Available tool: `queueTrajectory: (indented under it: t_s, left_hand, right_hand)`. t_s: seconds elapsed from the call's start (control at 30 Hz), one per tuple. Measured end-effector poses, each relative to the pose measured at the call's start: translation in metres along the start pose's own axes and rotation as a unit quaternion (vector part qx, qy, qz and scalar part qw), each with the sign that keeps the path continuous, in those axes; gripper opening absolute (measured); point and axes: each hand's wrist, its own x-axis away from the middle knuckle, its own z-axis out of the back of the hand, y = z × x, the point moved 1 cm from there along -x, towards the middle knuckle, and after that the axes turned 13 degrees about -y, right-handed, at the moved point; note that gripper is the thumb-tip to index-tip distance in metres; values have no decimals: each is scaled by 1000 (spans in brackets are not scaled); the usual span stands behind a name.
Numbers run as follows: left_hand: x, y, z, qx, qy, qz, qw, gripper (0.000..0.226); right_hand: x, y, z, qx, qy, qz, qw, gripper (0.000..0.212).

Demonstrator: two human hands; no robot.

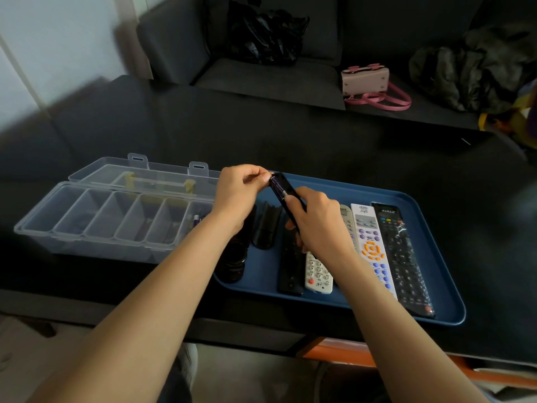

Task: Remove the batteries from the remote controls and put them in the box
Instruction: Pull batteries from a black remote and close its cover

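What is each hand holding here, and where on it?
Right hand grips the black remote around its middle; left hand pinches the battery at its far end.

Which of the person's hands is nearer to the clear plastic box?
Left. The left hand hovers beside the clear plastic box's right end; the right hand is farther off, over the blue tray.

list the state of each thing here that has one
box: lid open, batteries in its rightmost compartment
held remote: back cover off, battery still inside
cover: off, lying on the tray
left hand: pinching the battery
right hand: gripping the held remote
wrapped remote: in plastic film, on the tray
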Motion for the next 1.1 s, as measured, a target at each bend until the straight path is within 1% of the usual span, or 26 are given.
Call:
queueTrajectory:
  t_s: [0.1,0.17,0.2,0.3,0.37,0.47,0.53,0.7,0.8,0.87,0.93,1.0,1.1]
  left_hand:
    - [-1,0,0,16,6,5,1000,19]
    - [0,-1,-3,17,18,11,1000,14]
    - [1,-1,-6,-2,28,8,1000,9]
    - [4,-1,-12,-79,67,-46,994,2]
    - [7,-1,-18,-71,87,-82,990,10]
    - [11,-4,-32,-7,108,-70,992,21]
    - [11,-9,-35,-5,100,-50,994,24]
    - [4,-13,-18,-100,50,-35,993,21]
    - [7,-13,-18,-173,33,-19,984,23]
    - [8,-14,-19,-244,17,-20,969,22]
    - [8,-15,-19,-318,-16,-23,948,18]
    - [8,-16,-19,-370,-49,-5,928,15]
    - [11,-18,-20,-432,-58,15,900,11]
  right_hand:
    - [0,-1,0,2,1,1,1000,25]
    - [-1,-3,-1,5,4,-1,1000,25]
    - [-1,-4,-2,5,6,-4,1000,26]
    - [-4,-3,-5,0,9,-21,1000,27]
    - [-5,-4,-7,-11,17,-28,999,28]
    - [-6,-4,-12,-104,24,-59,993,29]
    - [-6,-2,-15,-150,16,-77,986,28]
    - [-6,2,-12,-154,-11,-78,985,25]
    - [-6,4,-6,-140,3,-75,987,24]
    - [-5,6,-4,-140,6,-78,987,23]
    - [-4,8,-4,-140,-1,-83,987,23]
    - [-2,9,-5,-134,-10,-85,987,24]
    - [-2,11,-5,-132,-16,-87,987,24]
